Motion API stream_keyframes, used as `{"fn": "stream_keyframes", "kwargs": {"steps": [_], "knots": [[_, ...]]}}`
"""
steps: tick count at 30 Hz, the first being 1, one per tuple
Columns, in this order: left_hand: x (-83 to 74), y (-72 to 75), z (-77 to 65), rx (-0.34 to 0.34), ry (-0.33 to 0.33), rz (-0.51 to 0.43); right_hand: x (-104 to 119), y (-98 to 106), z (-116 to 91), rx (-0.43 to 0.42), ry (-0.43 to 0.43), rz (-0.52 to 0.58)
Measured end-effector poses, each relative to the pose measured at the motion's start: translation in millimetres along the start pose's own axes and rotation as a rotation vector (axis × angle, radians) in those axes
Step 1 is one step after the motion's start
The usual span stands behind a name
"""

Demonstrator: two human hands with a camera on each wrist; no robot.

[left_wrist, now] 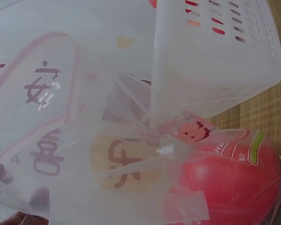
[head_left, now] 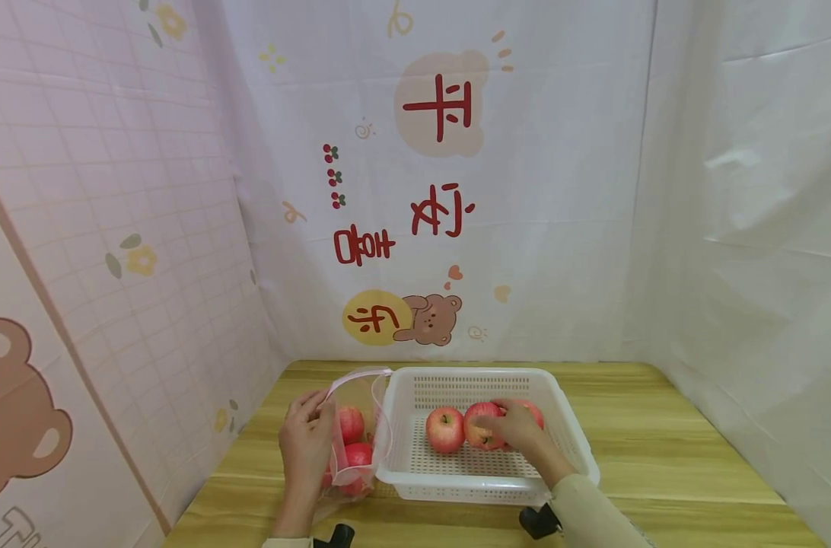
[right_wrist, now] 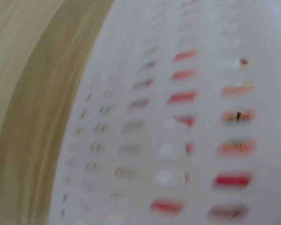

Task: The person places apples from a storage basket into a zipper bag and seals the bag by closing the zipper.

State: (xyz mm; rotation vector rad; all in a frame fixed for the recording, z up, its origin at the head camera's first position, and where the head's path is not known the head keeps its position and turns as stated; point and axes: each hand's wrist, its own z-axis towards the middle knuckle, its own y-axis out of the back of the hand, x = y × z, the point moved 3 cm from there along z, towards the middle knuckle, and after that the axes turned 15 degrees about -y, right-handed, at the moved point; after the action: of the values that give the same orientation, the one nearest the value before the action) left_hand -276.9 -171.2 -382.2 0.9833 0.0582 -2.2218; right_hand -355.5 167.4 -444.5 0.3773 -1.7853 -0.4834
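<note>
My left hand (head_left: pixel 306 438) pinches the rim of a clear plastic bag (head_left: pixel 352 374) with a pink edge, and its mouth stands open. Several red apples (head_left: pixel 358 454) lie inside the bag; the left wrist view shows one apple (left_wrist: pixel 229 183) close up through the plastic. Inside the white basket (head_left: pixel 403 384), my right hand (head_left: pixel 523 430) has its thumb and fingers round an apple (head_left: pixel 482 440). To its left sits another apple (head_left: pixel 445 431), and one more apple (head_left: pixel 535 413) is partly hidden behind the hand. The right wrist view shows only the basket's slotted wall (right_wrist: pixel 145 112).
The bag stands against the basket's left side on a wood-grain table (head_left: pixel 669 449). A white printed curtain (head_left: pixel 559 228) hangs behind the table, with more cloth at both sides. Black wrist mounts (head_left: pixel 539 522) sit at both wrists near the front edge.
</note>
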Motion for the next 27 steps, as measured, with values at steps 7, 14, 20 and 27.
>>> {"fn": "stream_keyframes", "kwargs": {"steps": [7, 14, 20, 27], "knots": [[0.0, 1.5, -1.1, 0.028, 0.038, -0.032, 18.4, -7.4, -9.8, 0.05, -0.078, 0.316], [-2.9, 3.4, -2.4, 0.037, 0.056, -0.063, 44.8, -23.9, -27.6, 0.093, -0.077, 0.553], [-3.2, 3.4, -2.7, 0.038, 0.069, -0.068, 72.6, -43.6, -52.4, 0.136, -0.066, 0.714], [-4.4, 0.7, -1.8, 0.052, 0.09, -0.083, 103.1, -65.0, -78.7, 0.19, -0.027, 0.765]]}}
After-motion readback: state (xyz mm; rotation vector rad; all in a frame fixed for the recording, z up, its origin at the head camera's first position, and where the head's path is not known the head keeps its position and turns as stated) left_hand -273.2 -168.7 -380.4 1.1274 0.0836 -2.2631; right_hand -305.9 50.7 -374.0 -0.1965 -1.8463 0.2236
